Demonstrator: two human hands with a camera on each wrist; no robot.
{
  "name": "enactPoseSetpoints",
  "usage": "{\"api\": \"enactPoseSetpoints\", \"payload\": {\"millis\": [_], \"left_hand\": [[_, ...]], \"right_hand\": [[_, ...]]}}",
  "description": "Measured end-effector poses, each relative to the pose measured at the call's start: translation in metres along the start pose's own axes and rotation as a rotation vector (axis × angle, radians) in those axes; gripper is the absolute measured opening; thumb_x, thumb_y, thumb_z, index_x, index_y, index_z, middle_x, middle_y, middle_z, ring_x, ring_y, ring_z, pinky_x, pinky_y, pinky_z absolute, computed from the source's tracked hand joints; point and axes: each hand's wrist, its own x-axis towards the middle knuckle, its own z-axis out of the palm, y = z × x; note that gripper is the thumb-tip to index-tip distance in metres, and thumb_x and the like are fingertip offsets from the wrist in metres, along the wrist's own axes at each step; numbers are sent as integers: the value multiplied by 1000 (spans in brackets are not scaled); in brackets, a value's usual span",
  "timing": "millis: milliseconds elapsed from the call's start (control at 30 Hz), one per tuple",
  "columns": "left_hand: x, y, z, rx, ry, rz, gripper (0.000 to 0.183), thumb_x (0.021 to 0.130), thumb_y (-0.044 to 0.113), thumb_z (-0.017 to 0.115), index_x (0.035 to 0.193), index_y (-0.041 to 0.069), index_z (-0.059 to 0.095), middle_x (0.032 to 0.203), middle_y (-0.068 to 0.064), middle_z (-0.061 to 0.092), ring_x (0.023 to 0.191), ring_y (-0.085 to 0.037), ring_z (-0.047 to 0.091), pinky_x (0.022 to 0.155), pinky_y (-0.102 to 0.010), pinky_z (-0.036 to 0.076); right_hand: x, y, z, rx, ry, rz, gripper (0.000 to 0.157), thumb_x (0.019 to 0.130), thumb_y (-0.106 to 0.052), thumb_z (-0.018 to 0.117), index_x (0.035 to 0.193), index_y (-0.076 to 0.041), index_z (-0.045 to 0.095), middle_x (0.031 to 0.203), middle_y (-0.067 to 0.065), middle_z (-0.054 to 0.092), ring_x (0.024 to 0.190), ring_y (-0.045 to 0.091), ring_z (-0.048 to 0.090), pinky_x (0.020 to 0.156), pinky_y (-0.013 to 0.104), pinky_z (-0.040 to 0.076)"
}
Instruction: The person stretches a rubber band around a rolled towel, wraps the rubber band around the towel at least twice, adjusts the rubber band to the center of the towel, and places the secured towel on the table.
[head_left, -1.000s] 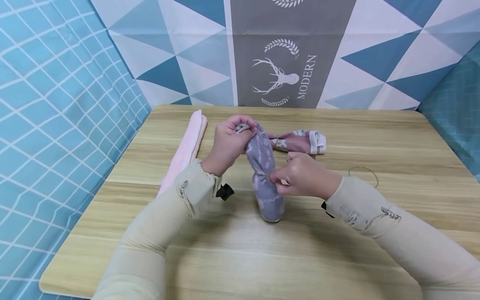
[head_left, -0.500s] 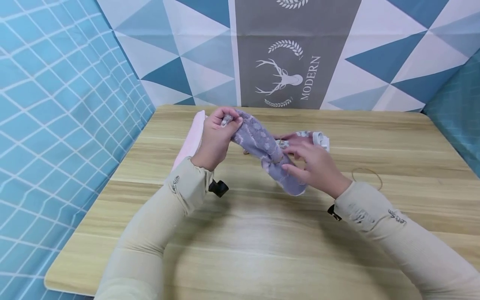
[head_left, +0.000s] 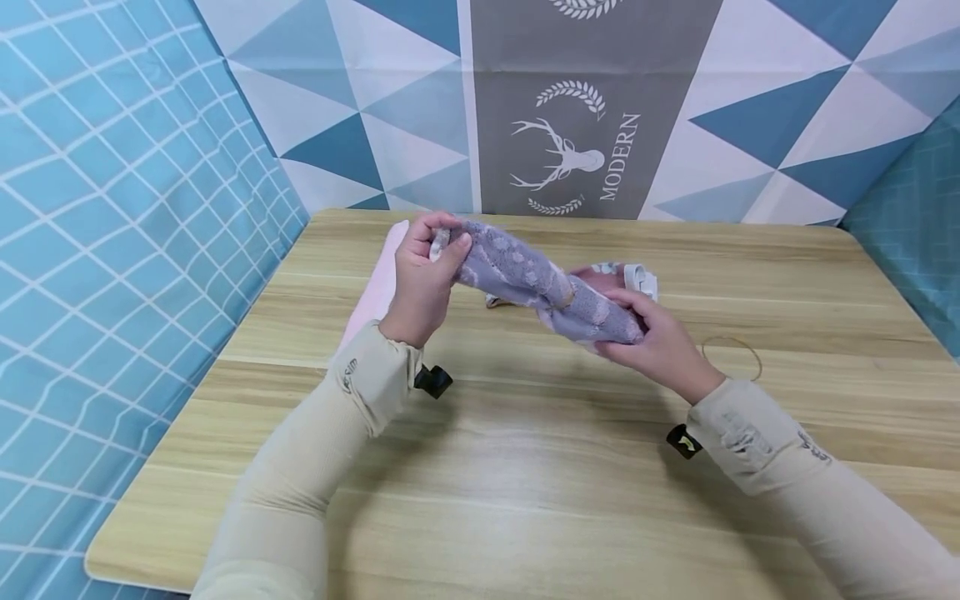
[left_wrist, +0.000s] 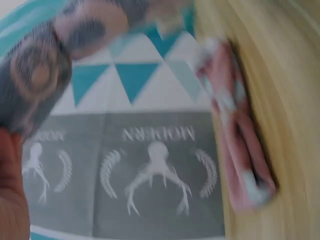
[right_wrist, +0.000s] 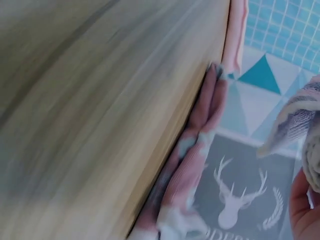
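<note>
A rolled purple-grey patterned towel (head_left: 510, 260) is stretched at a slant between my two hands above the table, its right end lower. A tan rubber band (head_left: 567, 297) cinches its middle. My left hand (head_left: 422, 282) pinches the upper left end between thumb and fingers. Around the lower right end, my right hand (head_left: 663, 343) holds the roll with thumb below and fingers above. In the right wrist view, the coiled pale end of the towel (right_wrist: 312, 150) shows above the fingers. Blur softens the towel (left_wrist: 37, 75) in the left wrist view.
Behind the held towel lies a mauve towel (left_wrist: 240, 135) with pale patches, partly hidden in the head view. A pink folded towel (head_left: 373, 287) lies at the left, partly behind the left arm. A loose rubber band (head_left: 760, 360) is on the table (head_left: 525, 517) at right.
The towel has swung from near upright to a raised slant. My right hand has let go of the band at its middle and slid to the right end. My left hand has moved slightly left.
</note>
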Motion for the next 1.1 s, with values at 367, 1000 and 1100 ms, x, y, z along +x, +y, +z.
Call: {"api": "enactPoseSetpoints", "payload": {"millis": [367, 1000, 1100], "left_hand": [[10, -19, -36, 636, -478, -339, 41, 80, -14, 62, 119, -7, 52, 111, -17, 54, 87, -23, 56, 68, -27, 53], [29, -70, -37, 1216, -1032, -138, 26, 73, -13, 66, 94, 1, 65, 105, -13, 62, 96, -26, 55, 83, -33, 48], [28, -71, -31, 1316, -1045, -141, 25, 74, -10, 66, 97, 2, 65, 95, -11, 63, 88, -24, 56, 84, -35, 47]], "right_hand": [[-4, 28, -22, -398, -15, -261, 51, 57, 11, 80, 106, 2, 66, 100, 20, 67, 89, 35, 64, 75, 46, 51], [9, 56, -21, -672, -346, -100, 49, 65, -5, 78, 113, -4, 66, 109, 18, 66, 90, 35, 65, 67, 47, 50], [8, 58, -20, -672, -344, -111, 48, 65, -4, 78, 111, -3, 67, 108, 18, 66, 90, 35, 64, 68, 48, 50]]}}
